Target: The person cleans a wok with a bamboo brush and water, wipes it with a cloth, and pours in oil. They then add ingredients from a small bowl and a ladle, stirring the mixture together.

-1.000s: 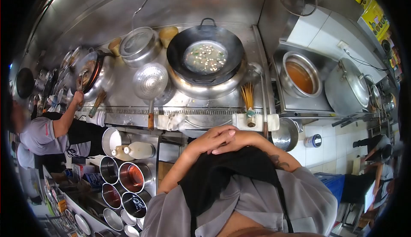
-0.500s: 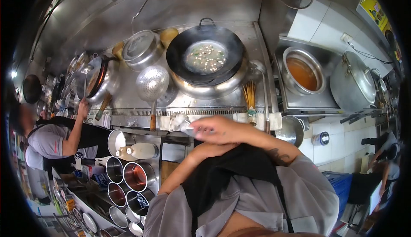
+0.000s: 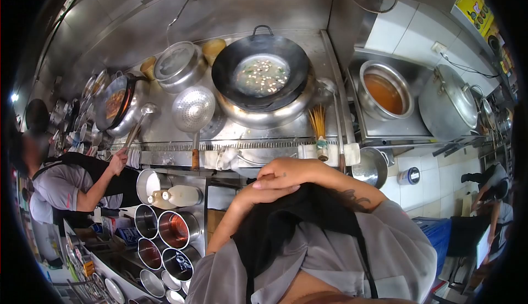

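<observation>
My right hand (image 3: pixel 289 172) is laid over my left hand (image 3: pixel 275 194), and its fingers bend down around it. Both hands are in front of the black apron, close to the stove's front edge, with no tool in them. The fingers of my left hand are mostly hidden underneath. Beyond them a black wok (image 3: pixel 225 65) stands on the burner ring, with a cloudy soup (image 3: pixel 263 75) of pale pieces and green bits in it. Left of the wok lies a perforated strainer (image 3: pixel 193 108) with a wooden handle. A bamboo brush (image 3: pixel 318 128) stands upright to the right.
At left a co-worker's hand (image 3: pixel 117 162) holds a ladle (image 3: pixel 144 114) beside a second wok (image 3: pixel 106 118). Sauce pots (image 3: pixel 176 228) and bottles (image 3: pixel 184 195) stand at lower left. At right are an open pot of brown liquid (image 3: pixel 386 92) and a lidded pot (image 3: pixel 448 103).
My right hand has come down from a raised, blurred position and now rests over my left hand. The co-worker's ladle has moved out of the left wok, toward the right.
</observation>
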The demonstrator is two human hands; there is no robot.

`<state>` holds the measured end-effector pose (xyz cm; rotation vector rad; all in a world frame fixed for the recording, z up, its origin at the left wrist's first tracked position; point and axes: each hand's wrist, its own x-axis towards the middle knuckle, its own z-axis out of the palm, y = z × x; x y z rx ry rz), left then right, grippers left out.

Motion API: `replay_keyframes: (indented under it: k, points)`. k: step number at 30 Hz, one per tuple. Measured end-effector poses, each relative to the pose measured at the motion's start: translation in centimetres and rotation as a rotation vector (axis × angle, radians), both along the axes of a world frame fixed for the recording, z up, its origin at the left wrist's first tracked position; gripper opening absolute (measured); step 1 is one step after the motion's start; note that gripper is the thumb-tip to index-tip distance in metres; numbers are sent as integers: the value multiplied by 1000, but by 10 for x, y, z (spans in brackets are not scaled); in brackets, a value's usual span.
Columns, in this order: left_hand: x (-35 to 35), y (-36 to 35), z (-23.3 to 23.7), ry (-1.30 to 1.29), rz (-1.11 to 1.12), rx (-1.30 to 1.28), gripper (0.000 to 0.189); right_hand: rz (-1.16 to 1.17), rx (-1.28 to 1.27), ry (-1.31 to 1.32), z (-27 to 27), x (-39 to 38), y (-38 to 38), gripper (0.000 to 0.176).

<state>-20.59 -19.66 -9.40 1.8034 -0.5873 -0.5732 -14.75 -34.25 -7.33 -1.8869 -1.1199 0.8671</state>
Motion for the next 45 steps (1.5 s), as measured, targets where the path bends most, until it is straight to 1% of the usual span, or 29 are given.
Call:
replay_keyframes:
  k: [1, 3, 4, 6, 7, 9, 10, 13, 14, 15, 17, 18, 20, 23, 26, 27, 30, 32, 33, 36, 39, 40, 41, 42, 43, 44, 45]
  points:
    - [1, 4, 2, 12, 2, -13, 29, -39, -15, 25, -1, 1, -3, 56]
    - [2, 11, 3, 37, 1, -62, 29, -81, 52, 162, -12, 3, -8, 59]
    - [5, 16, 0, 61, -15, -133, 28, -102, 86, 230, -16, 4, -11, 60]
    - [10, 27, -6, 112, -48, -274, 28, -168, 6, 385, -18, 3, -20, 57]
    - [11, 32, -7, 173, 69, -323, 28, -199, -34, 462, -19, 2, -23, 55]
    - [13, 38, -6, 294, 301, -417, 28, -95, -57, 320, -28, 3, -27, 48]
    - [14, 39, 1, 284, 448, -439, 28, -45, -67, 249, -32, 2, -27, 45]
    - [21, 22, 0, 48, 517, -403, 32, 28, 101, 216, -35, -18, -17, 46]
    - [20, 15, -2, 83, 446, -406, 35, 104, 106, 228, -46, -20, -12, 52]
    - [15, 3, 4, 93, 370, -369, 37, 95, 25, 216, -48, -22, -12, 54]
    - [10, -10, 2, 171, 67, -142, 40, 79, -138, 188, -50, -24, -13, 57]
    - [9, -12, -10, 150, 77, -177, 42, 66, -58, 199, -45, -27, -18, 65]
    - [12, -13, -44, 105, 97, -251, 48, 42, -70, 206, -42, -29, -17, 64]
    - [15, -7, -42, 53, 64, -42, 50, -12, -73, 178, -32, -31, -19, 62]
    - [16, -2, 1, 264, -33, -56, 42, -50, -60, 143, -19, -32, -21, 59]
    - [15, -2, 1, 220, -18, -93, 43, -61, -54, 132, -17, -32, -22, 58]
    - [11, -4, -2, 102, 17, -195, 44, -71, 71, 24, -35, -32, -21, 51]
    - [12, -5, -8, 39, 34, -252, 44, -36, 80, 32, -33, -29, -22, 43]
    - [10, -4, -9, 87, 58, -283, 44, -17, 84, 36, -31, -27, -22, 39]
    - [7, -2, -12, 199, 145, -365, 44, -85, 235, 100, -34, -22, -27, 29]
    - [7, 0, -17, 225, 254, -441, 45, -219, 480, 19, -30, -14, -30, 23]
    - [7, 1, -20, 218, 287, -475, 46, -341, 357, 205, -29, -12, -35, 23]
    - [6, 2, -22, 210, 320, -509, 47, -398, 383, 264, -29, -10, -38, 24]
    - [4, 3, -20, 360, 348, -585, 51, -454, 410, 322, -30, -6, -39, 25]
    - [3, 2, -20, 393, 374, -635, 52, -510, 436, 381, -32, -2, -40, 27]
    - [3, 1, -19, 426, 401, -686, 54, -484, 494, 350, -35, 4, -42, 38]
    - [3, -1, -18, 459, 426, -736, 55, -468, 491, 363, -33, 6, -44, 43]
